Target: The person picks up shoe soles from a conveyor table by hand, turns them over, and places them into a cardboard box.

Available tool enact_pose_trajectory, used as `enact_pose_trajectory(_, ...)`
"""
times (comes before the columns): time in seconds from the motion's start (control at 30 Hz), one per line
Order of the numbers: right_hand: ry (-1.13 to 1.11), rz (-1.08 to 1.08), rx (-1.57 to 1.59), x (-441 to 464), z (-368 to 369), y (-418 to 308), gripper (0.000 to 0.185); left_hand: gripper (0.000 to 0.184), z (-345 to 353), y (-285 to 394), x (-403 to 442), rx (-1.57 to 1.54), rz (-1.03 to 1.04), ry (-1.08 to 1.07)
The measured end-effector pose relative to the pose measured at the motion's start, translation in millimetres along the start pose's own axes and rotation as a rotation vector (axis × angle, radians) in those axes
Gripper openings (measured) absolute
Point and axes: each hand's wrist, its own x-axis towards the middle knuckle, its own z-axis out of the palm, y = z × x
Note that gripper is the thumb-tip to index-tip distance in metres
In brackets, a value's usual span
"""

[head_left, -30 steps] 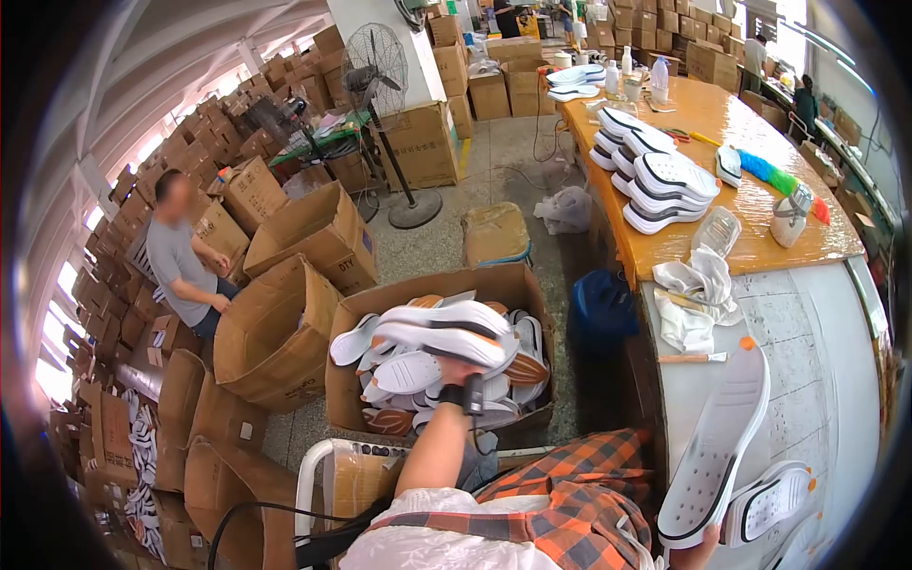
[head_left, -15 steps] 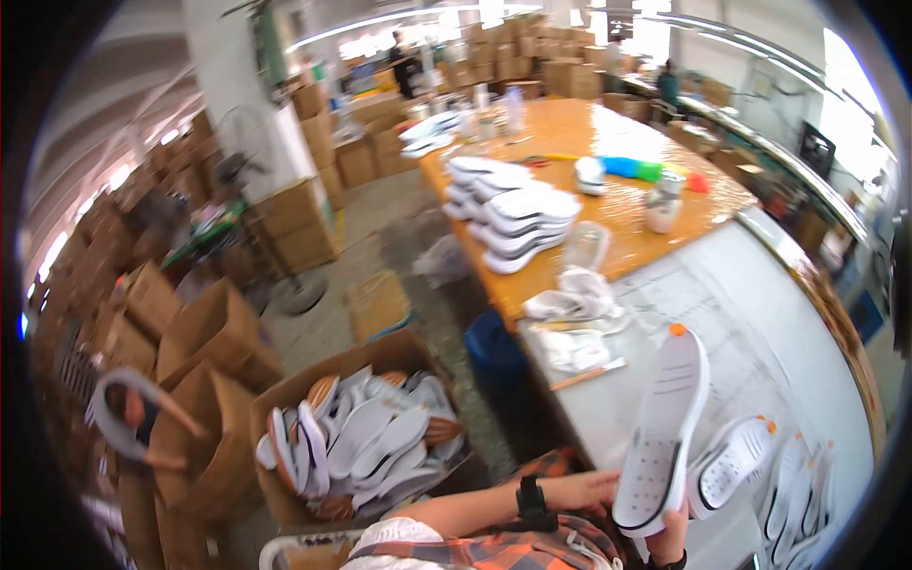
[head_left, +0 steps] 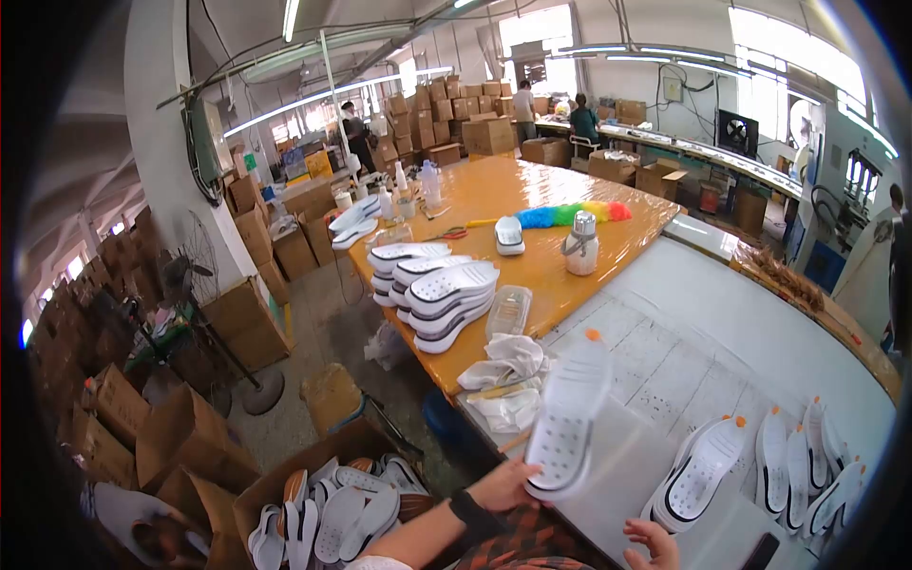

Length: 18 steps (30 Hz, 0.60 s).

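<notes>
A white shoe sole [head_left: 570, 418], smeared by motion, stands tilted above the near edge of the table, with an orange tag at its top end. My left hand [head_left: 505, 484], a black band on the wrist, grips its lower end. Apart from the sole, my right hand [head_left: 652, 547] is at the bottom edge with fingers spread, holding nothing. Just above it, a few white soles [head_left: 701, 470] with orange tags lie stacked. Farther right, several more soles [head_left: 796, 465] lean side by side on the white tabletop [head_left: 665, 351].
Stacked white soles [head_left: 446, 294], a feather duster [head_left: 570, 215] and a flask [head_left: 581, 249] stand on the orange table [head_left: 475, 190]. White cloths [head_left: 508, 370] lie nearer. A carton of soles [head_left: 275, 475] is at lower left; a person [head_left: 147, 522] bends beside cartons. Others work at the back.
My right hand has let go of the sole and opened, now apart from it. My left hand grips the sole's lower end. The head view has swung right.
</notes>
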Motion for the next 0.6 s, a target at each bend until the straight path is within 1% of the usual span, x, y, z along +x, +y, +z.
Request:
enact_pose_trajectory(0.03, 0.019, -0.024, -0.062, -0.9, -0.6, -3.0, 0.042, 0.043, -8.0, 22.5, 0.1, 0.049, 0.021, 0.031)
enact_pose_trajectory(0.1, 0.040, -0.037, -0.093, -3.2, -2.2, -6.7, 0.038, 0.043, 1.9, 83.0, 3.1, 0.100, 0.124, 0.187)
enact_pose_trajectory(0.17, 0.073, -0.054, -0.114, -4.4, -2.3, -1.9, 0.035, 0.050, -24.0, 146.1, 14.6, 0.033, 0.242, 0.387)
enact_pose_trajectory(0.23, 0.096, -0.035, -0.104, -5.8, -3.0, -2.9, 0.032, 0.053, -63.5, 197.8, 14.2, -0.245, 0.498, 0.110)
enact_pose_trajectory(0.3, 0.119, 0.004, -0.063, -5.4, -3.5, -8.0, 0.028, 0.050, -14.7, 211.8, 17.4, -0.471, 0.800, 0.546)
enact_pose_trajectory(0.33, 0.147, -0.011, -0.083, -5.0, -5.6, -11.8, 0.026, 0.043, -4.0, 203.2, 20.7, -0.449, 0.797, 0.507)
enact_pose_trajectory(0.4, 0.201, -0.032, -0.115, -6.2, -8.6, -20.2, 0.021, 0.035, -41.1, 157.0, 38.4, -0.103, 0.648, 0.172)
enact_pose_trajectory(0.43, 0.300, -0.015, -0.078, -9.5, -12.4, -15.0, 0.020, 0.030, -31.8, 129.0, 41.4, 0.033, 0.470, -0.013)
enact_pose_trajectory(0.5, 0.495, 0.019, -0.004, -20.1, -31.8, 6.3, 0.017, 0.037, -3.9, 50.7, 47.5, 0.057, 0.223, 0.065)
enact_pose_trajectory(0.53, 0.599, 0.047, 0.040, -23.0, -42.8, 15.1, 0.018, 0.035, -4.6, 18.1, 56.9, -0.107, 0.087, -0.264)
enact_pose_trajectory(0.57, 0.702, 0.075, 0.084, -25.1, -53.9, 23.6, 0.019, 0.039, 7.1, -22.0, 56.6, 0.077, -0.048, -0.077)
enact_pose_trajectory(0.6, 0.738, 0.107, 0.070, -26.4, -63.6, 32.1, 0.022, 0.041, 24.7, -52.8, 57.3, 0.146, -0.134, -0.047)
